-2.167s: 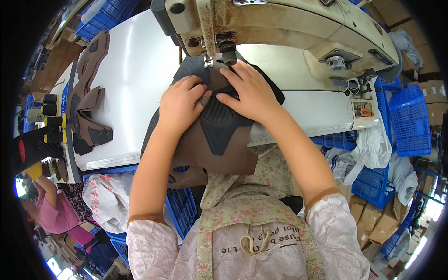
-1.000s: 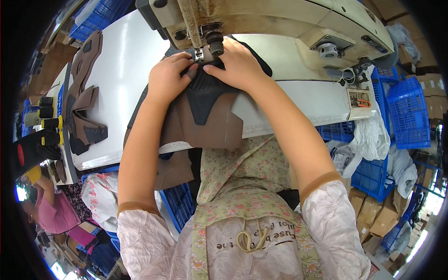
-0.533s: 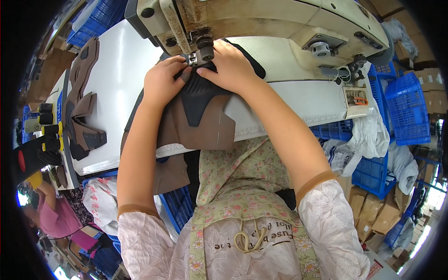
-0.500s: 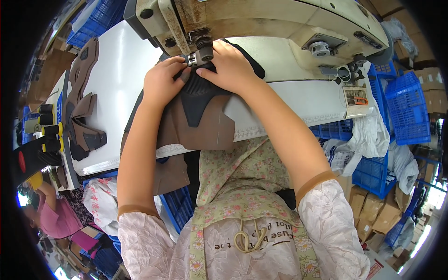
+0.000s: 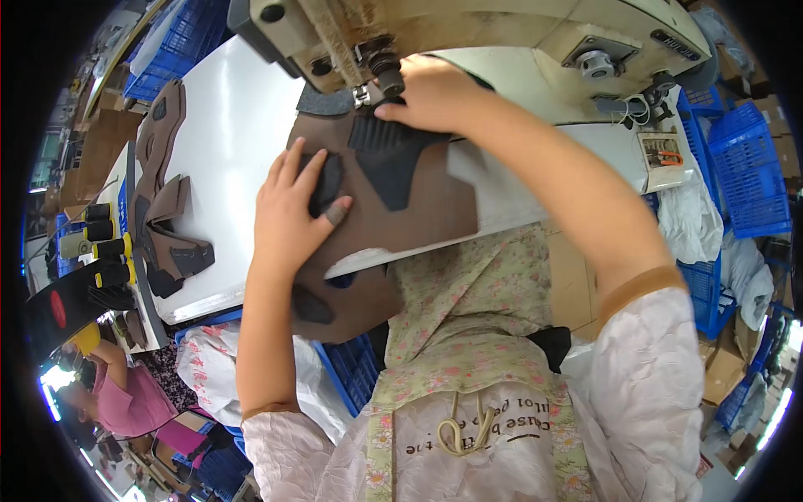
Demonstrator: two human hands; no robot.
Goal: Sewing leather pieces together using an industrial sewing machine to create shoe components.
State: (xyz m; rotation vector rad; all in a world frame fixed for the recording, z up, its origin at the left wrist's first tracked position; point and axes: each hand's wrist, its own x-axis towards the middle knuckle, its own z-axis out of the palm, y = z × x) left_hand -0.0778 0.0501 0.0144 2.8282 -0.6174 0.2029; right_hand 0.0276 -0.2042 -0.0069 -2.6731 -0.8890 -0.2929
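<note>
A brown shoe-upper-like piece (image 5: 435, 205) lies partly under the presser foot (image 5: 363, 96) of a sewing machine (image 5: 477, 38). It carries a dark pointed patch (image 5: 395, 177) with a ribbed part close to the foot. My left hand (image 5: 291, 209) lies on the piece's left side, fingers spread, beside a dark oval patch (image 5: 328, 182). Just right of the foot, my right hand (image 5: 439, 94) rests on the work, its thumb apart from the fingers; the machine head partly hides those fingers. More brown material (image 5: 355, 314) hangs over the table's front edge.
Stacked brown and black cut pieces (image 5: 171, 226) lie on the white table (image 5: 226, 100) at left. Thread spools (image 5: 109, 249) stand beyond its left edge. Blue crates (image 5: 749, 180) and white bags (image 5: 690, 209) are at right. Another person (image 5: 130, 393) sits at lower left.
My left hand has left the presser foot and moved down onto the piece, its fingers spreading. The piece now shows more of its left side. My right hand stays beside the foot.
</note>
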